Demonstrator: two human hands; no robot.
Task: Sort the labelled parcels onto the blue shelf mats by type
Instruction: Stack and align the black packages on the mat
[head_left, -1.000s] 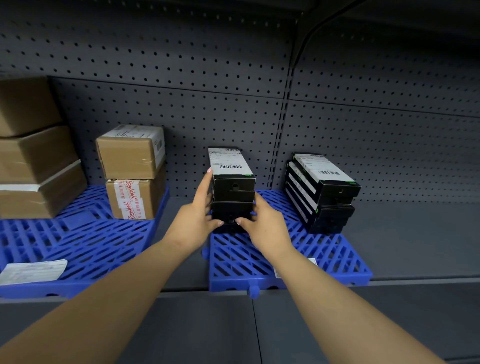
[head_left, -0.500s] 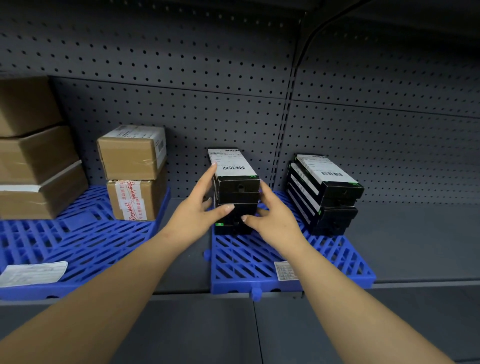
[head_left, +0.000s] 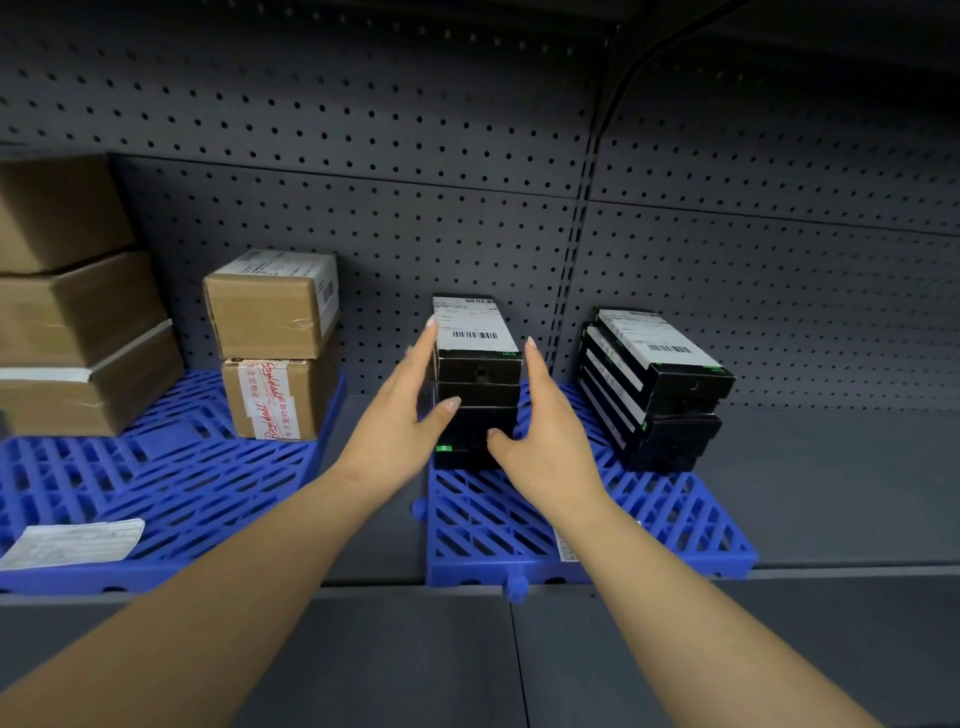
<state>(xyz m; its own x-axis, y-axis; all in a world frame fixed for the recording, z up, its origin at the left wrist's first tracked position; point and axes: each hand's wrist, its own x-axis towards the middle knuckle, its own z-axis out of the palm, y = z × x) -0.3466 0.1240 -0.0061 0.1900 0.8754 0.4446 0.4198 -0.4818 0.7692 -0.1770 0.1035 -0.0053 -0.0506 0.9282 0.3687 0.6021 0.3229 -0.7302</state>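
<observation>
A stack of black parcels (head_left: 475, 374) with a white barcode label on top stands at the back left of the right blue mat (head_left: 675, 525). My left hand (head_left: 400, 421) lies flat along the stack's left side, thumb across its front. My right hand (head_left: 545, 431) flanks the right side, fingers straight up, thumb touching a lower parcel. Neither hand is closed around anything. A second stack of black labelled parcels (head_left: 660, 395) sits skewed on the same mat to the right. Two brown labelled boxes (head_left: 270, 312) are stacked on the left blue mat (head_left: 182, 483).
Larger brown cartons (head_left: 67, 312) are piled at the far left of the left mat. A loose paper label (head_left: 72, 540) lies at that mat's front. Perforated grey panels form the back wall. Bare grey shelf extends to the right of the right mat.
Both hands have slid up from a grip on the lower parcels to flat, straight fingers along the stack's sides. The stack now stands straighter and a little further back.
</observation>
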